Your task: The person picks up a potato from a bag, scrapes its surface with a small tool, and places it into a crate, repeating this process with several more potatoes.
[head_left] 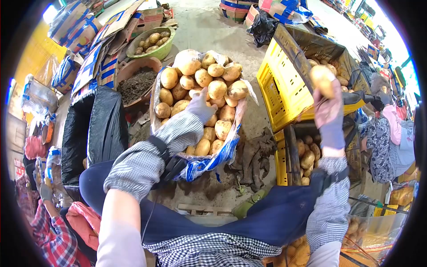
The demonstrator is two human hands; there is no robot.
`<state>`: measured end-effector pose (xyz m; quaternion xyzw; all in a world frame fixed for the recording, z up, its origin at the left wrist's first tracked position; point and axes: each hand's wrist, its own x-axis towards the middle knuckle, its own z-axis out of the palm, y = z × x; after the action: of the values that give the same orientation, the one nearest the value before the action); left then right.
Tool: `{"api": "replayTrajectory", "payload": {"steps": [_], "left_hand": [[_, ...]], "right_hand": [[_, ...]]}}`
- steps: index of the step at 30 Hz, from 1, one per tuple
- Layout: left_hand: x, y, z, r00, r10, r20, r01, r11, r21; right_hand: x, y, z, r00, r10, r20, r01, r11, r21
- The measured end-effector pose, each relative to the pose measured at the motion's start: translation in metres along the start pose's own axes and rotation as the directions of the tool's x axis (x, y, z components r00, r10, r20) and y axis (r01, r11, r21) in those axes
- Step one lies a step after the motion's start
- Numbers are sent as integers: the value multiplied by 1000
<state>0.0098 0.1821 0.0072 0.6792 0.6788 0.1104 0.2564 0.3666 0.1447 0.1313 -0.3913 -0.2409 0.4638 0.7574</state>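
Note:
A box (237,131) lined with blue and clear plastic stands in front of me, heaped with potatoes. My left hand (200,108) rests on the potatoes near the middle of the heap, its index finger stretched out over them. To the right, my right hand (328,111) is raised beside the yellow crate, its fingers round a large potato (323,80). More potatoes lie inside the tilted yellow crate (276,78) behind it. Below, a second crate (280,155) also holds potatoes. Both hands wear thin gloves.
A green bowl (165,50) of potatoes and a brown tub (153,63) of soil stand beyond the box's left side. A box lined with black plastic (106,127) is at left. Dirty cloth (255,160) lies on the floor. Other people sit at both sides.

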Motion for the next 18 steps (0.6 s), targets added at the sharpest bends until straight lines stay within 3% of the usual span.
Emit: {"api": "replayTrajectory", "payload": {"steps": [1, 3, 4, 6, 9, 10, 12, 13, 14, 15, 17, 18], "left_hand": [[15, 8, 4, 999, 36, 10, -36, 999, -15], [43, 23, 17, 1000, 10, -7, -9, 998, 56], [54, 30, 20, 1000, -21, 9, 21, 996, 86], [70, 36, 27, 997, -71, 22, 69, 993, 94], [85, 21, 54, 988, -6, -155, 18, 997, 72], [84, 17, 53, 980, 37, -194, -38, 999, -2], [70, 9, 42, 969, 104, -225, -157, 959, -234], [59, 5, 38, 967, 113, -227, -187, 921, -341], [48, 2, 37, 978, 130, -164, -201, 800, -565], [21, 13, 20, 948, 230, -219, -312, 804, -507], [-21, 21, 19, 845, 406, -349, -535, 649, -541], [-43, 27, 16, 817, 466, -340, -568, 547, -615]], "right_hand": [[27, -12, -17, 992, -4, 124, -1, 999, 41], [48, -24, -23, 982, -98, 160, 84, 992, 91], [40, -27, -23, 970, -53, 238, 16, 988, 155], [5, -16, -17, 913, -100, 397, 137, 988, -67], [-67, 11, -9, 950, 25, 311, 54, 968, -245], [-83, 20, -11, 968, 123, 217, -84, 980, -178], [-105, 41, -16, 967, 251, 50, -227, 931, -285], [-116, 50, -19, 957, 283, 62, -249, 915, -317], [-124, 63, -23, 945, 318, 76, -272, 894, -357], [-130, 74, -22, 932, 352, 90, -290, 871, -397], [-139, 81, -6, 842, 525, 126, -454, 814, -362], [-141, 90, -11, 738, 628, 246, -586, 778, -228]]}}
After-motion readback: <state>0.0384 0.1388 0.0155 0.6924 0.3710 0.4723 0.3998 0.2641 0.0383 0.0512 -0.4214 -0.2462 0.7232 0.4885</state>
